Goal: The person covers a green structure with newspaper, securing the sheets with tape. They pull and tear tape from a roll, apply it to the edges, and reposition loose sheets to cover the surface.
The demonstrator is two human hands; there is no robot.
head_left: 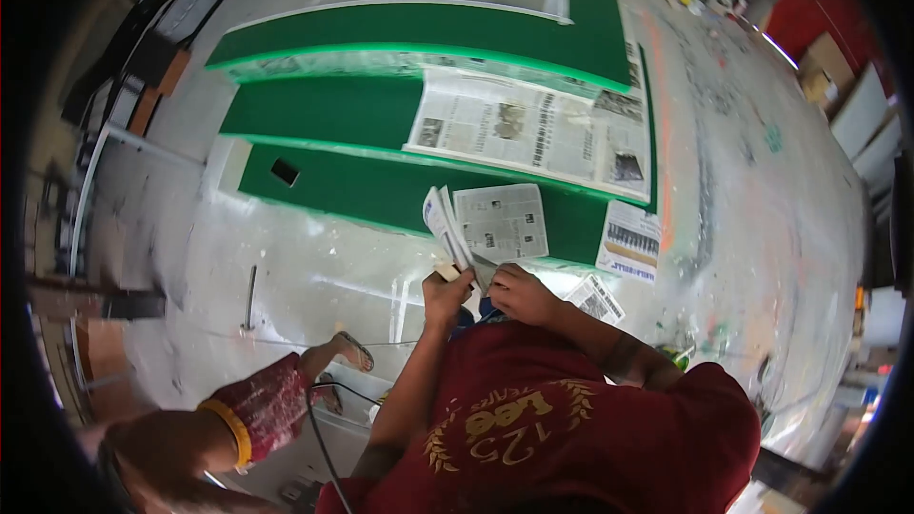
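Note:
My left hand [446, 299] is closed on a folded newspaper [444, 221], which stands up in front of my chest. A small cream-coloured piece [447, 271] shows at the same hand; its kind is not clear. Close beside it, my right hand [522, 293] is closed on the lower edge of the newspaper, its fingers bent. Just beyond the hands, a flat newspaper sheet [514, 221] lies on the nearest green board [362, 192].
More newspaper [514, 124] covers part of the middle green board [314, 112]. Behind it runs another green board [409, 27]. A phone [285, 171] rests at the near board's left end. A printed sheet [628, 241] hangs at its right. Another person's leg [328, 354] is at lower left.

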